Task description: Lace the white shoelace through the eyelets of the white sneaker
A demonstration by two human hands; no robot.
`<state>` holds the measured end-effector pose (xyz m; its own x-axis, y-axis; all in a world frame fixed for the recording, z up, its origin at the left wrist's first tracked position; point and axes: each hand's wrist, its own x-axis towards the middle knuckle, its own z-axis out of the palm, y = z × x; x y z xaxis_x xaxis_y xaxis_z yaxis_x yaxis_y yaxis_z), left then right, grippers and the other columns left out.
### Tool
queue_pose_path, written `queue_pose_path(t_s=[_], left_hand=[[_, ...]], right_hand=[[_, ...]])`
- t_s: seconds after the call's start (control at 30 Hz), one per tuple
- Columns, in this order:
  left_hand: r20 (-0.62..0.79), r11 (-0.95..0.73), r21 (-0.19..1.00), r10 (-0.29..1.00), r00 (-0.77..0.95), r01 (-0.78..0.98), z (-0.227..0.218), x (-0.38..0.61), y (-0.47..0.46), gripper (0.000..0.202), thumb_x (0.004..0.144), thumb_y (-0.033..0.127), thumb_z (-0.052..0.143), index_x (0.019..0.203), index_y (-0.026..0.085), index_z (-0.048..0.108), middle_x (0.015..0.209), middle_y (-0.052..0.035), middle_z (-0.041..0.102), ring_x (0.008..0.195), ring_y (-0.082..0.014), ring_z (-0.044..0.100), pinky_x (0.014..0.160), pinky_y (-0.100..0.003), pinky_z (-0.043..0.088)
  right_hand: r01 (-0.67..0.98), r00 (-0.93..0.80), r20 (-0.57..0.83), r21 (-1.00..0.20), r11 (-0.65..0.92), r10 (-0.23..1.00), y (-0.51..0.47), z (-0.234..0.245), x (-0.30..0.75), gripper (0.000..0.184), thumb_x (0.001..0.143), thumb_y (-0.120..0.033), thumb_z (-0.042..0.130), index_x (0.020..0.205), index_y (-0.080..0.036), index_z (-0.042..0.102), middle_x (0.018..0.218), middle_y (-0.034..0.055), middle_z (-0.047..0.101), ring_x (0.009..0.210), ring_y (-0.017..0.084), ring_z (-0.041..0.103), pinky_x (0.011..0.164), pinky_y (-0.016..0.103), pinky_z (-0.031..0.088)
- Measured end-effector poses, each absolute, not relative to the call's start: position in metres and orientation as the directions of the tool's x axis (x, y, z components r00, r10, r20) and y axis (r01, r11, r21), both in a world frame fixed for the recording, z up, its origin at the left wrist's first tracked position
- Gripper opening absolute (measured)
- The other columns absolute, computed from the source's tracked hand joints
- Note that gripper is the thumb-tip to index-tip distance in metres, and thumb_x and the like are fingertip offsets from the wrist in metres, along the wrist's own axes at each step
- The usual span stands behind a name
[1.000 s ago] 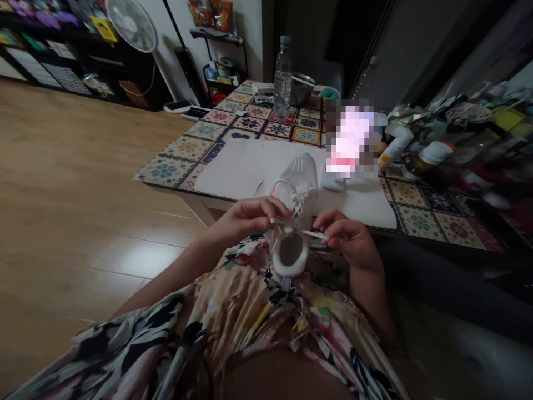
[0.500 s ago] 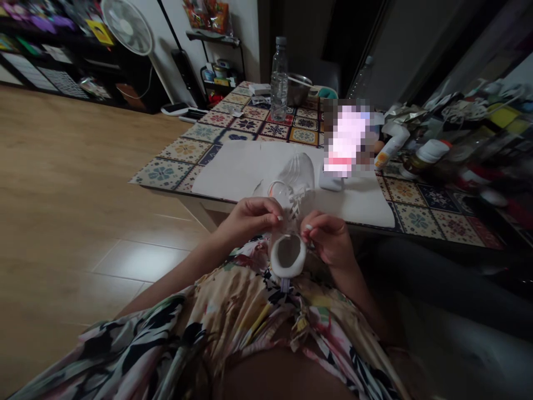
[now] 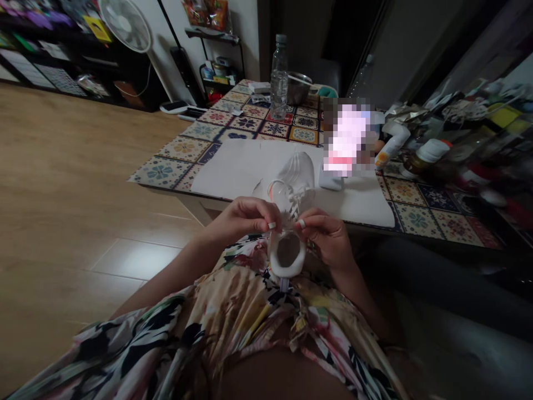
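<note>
A white sneaker point(image 3: 287, 268) rests on my lap, its round opening toward me and its toe at the table edge. My left hand point(image 3: 255, 214) is closed in a pinch at the left of its lacing, and my right hand point(image 3: 327, 234) pinches at the right. Small white bits show at both fingertips; they look like the white shoelace, though the fingers hide most of it. Crossed laces point(image 3: 294, 206) show beyond my hands. A second white sneaker point(image 3: 300, 166) lies behind on the white sheet point(image 3: 233, 166).
A patterned tablecloth point(image 3: 183, 147) covers the table. On it stand a clear plastic bottle point(image 3: 278, 80), a metal bowl point(image 3: 297, 89) and a blurred bright screen point(image 3: 347, 139). Bottles and clutter point(image 3: 428, 155) crowd the right side. A white fan point(image 3: 127, 25) stands at the far left.
My fingertips have come down toward the sneaker's opening. The right hand has shifted slightly left, nearer the left hand. Both sneakers stay in place.
</note>
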<state>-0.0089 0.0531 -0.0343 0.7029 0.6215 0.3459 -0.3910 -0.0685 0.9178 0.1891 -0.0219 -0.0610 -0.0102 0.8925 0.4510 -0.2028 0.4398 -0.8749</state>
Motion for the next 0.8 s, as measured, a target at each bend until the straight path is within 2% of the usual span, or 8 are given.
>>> queue_pose_path(t_s=[0.1, 0.2, 0.27, 0.33, 0.43, 0.53, 0.63, 0.8], left_hand=[[0.364, -0.123, 0.915, 0.662, 0.655, -0.384, -0.04, -0.002, 0.052, 0.024, 0.073, 0.038, 0.083, 0.066, 0.017, 0.073, 0.065, -0.0014, 0.067, 0.062, -0.0112, 0.062, 0.059, -0.022, 0.05], [0.424, -0.29, 0.906, 0.64, 0.641, -0.309, -0.037, 0.002, 0.049, 0.019, 0.077, 0.035, 0.08, 0.069, 0.018, 0.075, 0.074, -0.0034, 0.069, 0.072, -0.0124, 0.064, 0.068, -0.023, 0.053], [0.429, -0.327, 0.903, 0.635, 0.643, -0.28, -0.035, 0.004, 0.046, 0.016, 0.076, 0.032, 0.081, 0.073, 0.017, 0.075, 0.075, -0.0029, 0.068, 0.072, -0.0122, 0.064, 0.067, -0.023, 0.053], [0.37, -0.241, 0.928, 0.678, 0.636, -0.283, -0.032, 0.007, 0.042, 0.018, 0.073, 0.028, 0.083, 0.084, 0.017, 0.073, 0.073, -0.0005, 0.066, 0.067, -0.0108, 0.064, 0.062, -0.021, 0.053], [0.247, -0.081, 0.958, 0.718, 0.65, -0.274, -0.03, 0.01, 0.038, 0.034, 0.07, 0.024, 0.084, 0.099, 0.016, 0.068, 0.076, 0.0006, 0.068, 0.065, -0.0106, 0.065, 0.059, -0.02, 0.053], [0.204, -0.084, 0.974, 0.728, 0.654, -0.211, -0.027, 0.013, 0.034, 0.024, 0.071, 0.025, 0.081, 0.087, 0.014, 0.067, 0.075, -0.0007, 0.069, 0.065, -0.0112, 0.066, 0.06, -0.021, 0.055], [0.23, -0.13, 0.97, 0.761, 0.606, -0.205, -0.025, 0.015, 0.03, 0.019, 0.072, 0.026, 0.08, 0.077, 0.014, 0.065, 0.07, -0.0003, 0.068, 0.063, -0.0106, 0.064, 0.059, -0.021, 0.054], [0.289, -0.234, 0.957, 0.74, 0.608, -0.17, -0.03, 0.013, 0.028, 0.019, 0.077, 0.03, 0.076, 0.078, 0.014, 0.066, 0.073, -0.0037, 0.069, 0.068, -0.0134, 0.065, 0.064, -0.025, 0.054]], right_hand=[[-0.175, 0.002, 0.453, -0.878, 0.446, 0.892, -0.022, -0.061, 0.188, 0.008, 0.084, -0.025, 0.074, 0.088, -0.03, 0.078, 0.085, -0.0016, 0.068, 0.062, 0.009, 0.061, 0.053, 0.022, 0.051], [-0.103, 0.04, 0.448, -0.887, 0.449, 0.893, -0.023, -0.06, 0.184, 0.006, 0.084, -0.026, 0.073, 0.088, -0.028, 0.077, 0.082, -0.0022, 0.068, 0.059, 0.009, 0.061, 0.054, 0.022, 0.051], [-0.077, 0.086, 0.432, -0.895, 0.439, 0.898, -0.025, -0.058, 0.181, 0.005, 0.083, -0.027, 0.074, 0.088, -0.028, 0.074, 0.076, -0.0039, 0.067, 0.058, 0.009, 0.062, 0.054, 0.022, 0.051], [-0.065, 0.116, 0.415, -0.903, 0.424, 0.902, -0.027, -0.058, 0.179, 0.008, 0.082, -0.028, 0.076, 0.088, -0.027, 0.071, 0.071, -0.0055, 0.066, 0.056, 0.009, 0.063, 0.054, 0.021, 0.051], [0.009, 0.087, 0.435, -0.9, 0.436, 0.896, -0.03, -0.057, 0.18, 0.006, 0.084, -0.028, 0.074, 0.089, -0.026, 0.07, 0.078, -0.0037, 0.07, 0.059, 0.01, 0.065, 0.058, 0.022, 0.053], [0.118, 0.039, 0.487, -0.87, 0.479, 0.873, -0.032, -0.055, 0.183, 0.008, 0.085, -0.03, 0.073, 0.091, -0.026, 0.071, 0.086, -0.0009, 0.072, 0.065, 0.012, 0.067, 0.065, 0.026, 0.054], [0.195, 0.045, 0.521, -0.841, 0.505, 0.852, -0.034, -0.053, 0.184, 0.009, 0.085, -0.032, 0.073, 0.09, -0.026, 0.072, 0.084, 0.0005, 0.073, 0.073, 0.015, 0.067, 0.069, 0.028, 0.054], [0.127, 0.212, 0.439, -0.898, 0.421, 0.873, -0.033, -0.05, 0.175, 0.015, 0.088, -0.039, 0.068, 0.084, -0.025, 0.068, 0.07, -0.0015, 0.068, 0.057, 0.013, 0.061, 0.055, 0.025, 0.052]])
